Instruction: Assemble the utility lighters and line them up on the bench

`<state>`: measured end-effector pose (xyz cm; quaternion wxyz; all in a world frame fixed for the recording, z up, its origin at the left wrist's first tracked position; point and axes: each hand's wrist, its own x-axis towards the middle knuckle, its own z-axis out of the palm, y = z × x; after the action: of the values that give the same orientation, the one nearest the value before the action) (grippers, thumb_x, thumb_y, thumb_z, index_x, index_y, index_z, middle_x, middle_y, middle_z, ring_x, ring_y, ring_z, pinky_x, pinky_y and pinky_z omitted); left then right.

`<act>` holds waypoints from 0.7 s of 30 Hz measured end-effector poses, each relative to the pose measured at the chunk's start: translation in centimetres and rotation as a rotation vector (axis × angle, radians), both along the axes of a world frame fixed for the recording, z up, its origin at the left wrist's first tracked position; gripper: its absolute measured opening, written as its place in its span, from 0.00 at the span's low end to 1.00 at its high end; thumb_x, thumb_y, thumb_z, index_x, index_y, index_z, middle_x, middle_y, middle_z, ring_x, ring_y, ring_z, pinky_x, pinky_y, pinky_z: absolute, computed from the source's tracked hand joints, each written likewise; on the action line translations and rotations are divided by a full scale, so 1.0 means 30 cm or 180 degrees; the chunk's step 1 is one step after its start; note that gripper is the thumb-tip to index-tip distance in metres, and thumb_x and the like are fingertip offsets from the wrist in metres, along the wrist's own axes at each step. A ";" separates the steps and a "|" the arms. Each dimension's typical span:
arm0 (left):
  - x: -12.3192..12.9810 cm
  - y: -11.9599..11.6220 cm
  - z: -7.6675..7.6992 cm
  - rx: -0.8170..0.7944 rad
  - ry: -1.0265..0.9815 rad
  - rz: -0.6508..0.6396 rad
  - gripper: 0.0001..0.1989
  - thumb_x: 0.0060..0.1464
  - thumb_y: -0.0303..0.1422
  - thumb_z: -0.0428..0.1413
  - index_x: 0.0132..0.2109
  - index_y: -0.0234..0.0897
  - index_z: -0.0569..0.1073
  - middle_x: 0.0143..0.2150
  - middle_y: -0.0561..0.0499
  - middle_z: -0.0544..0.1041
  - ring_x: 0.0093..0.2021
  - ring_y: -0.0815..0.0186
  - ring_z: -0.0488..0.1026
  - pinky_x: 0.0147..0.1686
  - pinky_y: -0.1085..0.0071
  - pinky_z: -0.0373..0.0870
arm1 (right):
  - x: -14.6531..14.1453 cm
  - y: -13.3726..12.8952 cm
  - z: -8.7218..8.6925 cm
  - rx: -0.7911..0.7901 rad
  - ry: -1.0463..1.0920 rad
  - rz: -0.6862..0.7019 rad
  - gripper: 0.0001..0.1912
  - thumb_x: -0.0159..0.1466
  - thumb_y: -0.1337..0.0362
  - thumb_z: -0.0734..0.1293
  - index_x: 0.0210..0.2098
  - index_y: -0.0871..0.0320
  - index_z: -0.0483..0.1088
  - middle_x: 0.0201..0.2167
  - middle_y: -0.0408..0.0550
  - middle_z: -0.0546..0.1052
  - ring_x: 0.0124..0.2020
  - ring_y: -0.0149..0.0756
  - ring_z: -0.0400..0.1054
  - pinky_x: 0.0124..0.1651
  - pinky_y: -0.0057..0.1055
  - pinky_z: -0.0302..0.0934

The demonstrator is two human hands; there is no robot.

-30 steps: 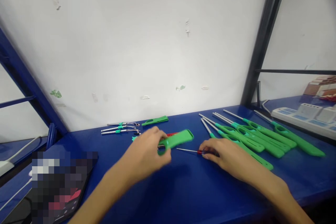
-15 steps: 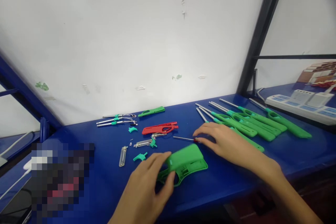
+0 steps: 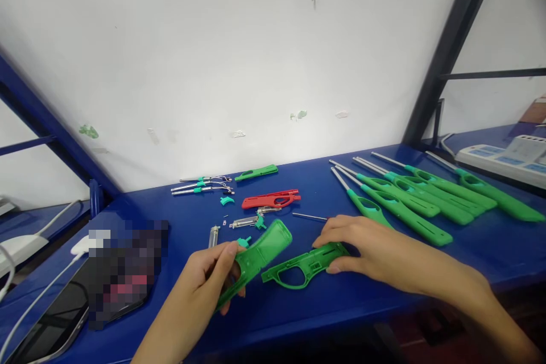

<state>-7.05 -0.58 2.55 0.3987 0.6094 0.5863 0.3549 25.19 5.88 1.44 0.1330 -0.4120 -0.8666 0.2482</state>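
My left hand [image 3: 213, 276] grips a green lighter casing half [image 3: 267, 247], raised and tilted so its hollow inner side shows. The other green casing half [image 3: 305, 266] lies on the blue table, inner side up, with its trigger loop toward the left. My right hand [image 3: 354, 242] has thumb and fingers closed around the right end of that second half. Just beyond the right hand lies a screwdriver [image 3: 309, 216]; its handle is hidden behind the fingers. Past the left hand are clear fuel tanks [image 3: 245, 222] and teal triggers [image 3: 244, 242].
Several assembled green lighters [image 3: 409, 193] lie on the right. A red casing [image 3: 271, 199], a green casing [image 3: 256, 172] and metal nozzles with wires [image 3: 200, 188] lie near the wall. At left are phones [image 3: 51, 307] with a cable; a power strip [image 3: 503, 162] is far right.
The two green casing halves, together before, are now apart. My left hand has lifted one and turned it; my right hand has left the screwdriver and taken hold of the other.
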 end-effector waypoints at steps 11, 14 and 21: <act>0.035 0.013 -0.063 0.0646 0.1450 -0.0004 0.19 0.71 0.46 0.48 0.52 0.43 0.80 0.34 0.53 0.81 0.28 0.61 0.74 0.32 0.67 0.69 | 0.078 0.010 -0.031 -0.0248 0.0058 -0.0010 0.17 0.65 0.50 0.78 0.53 0.40 0.82 0.56 0.43 0.82 0.59 0.52 0.74 0.62 0.42 0.64; 0.051 0.003 -0.078 0.1067 0.1895 0.0047 0.19 0.72 0.43 0.49 0.60 0.46 0.78 0.43 0.51 0.84 0.31 0.60 0.78 0.36 0.64 0.75 | 0.062 0.011 -0.037 -0.0210 0.0106 0.0029 0.18 0.65 0.52 0.79 0.53 0.40 0.82 0.55 0.43 0.82 0.57 0.49 0.76 0.60 0.39 0.65; -0.041 0.185 0.035 0.1137 0.3384 0.0237 0.15 0.76 0.31 0.48 0.57 0.42 0.79 0.54 0.47 0.83 0.54 0.57 0.81 0.56 0.60 0.76 | 0.055 0.012 -0.036 -0.0166 0.0184 0.0073 0.15 0.65 0.53 0.78 0.51 0.41 0.83 0.53 0.42 0.82 0.54 0.48 0.77 0.57 0.38 0.67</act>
<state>-8.28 4.97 3.59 -0.0739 0.7413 0.6585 0.1065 26.83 6.23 0.35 0.1443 -0.3981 -0.8603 0.2839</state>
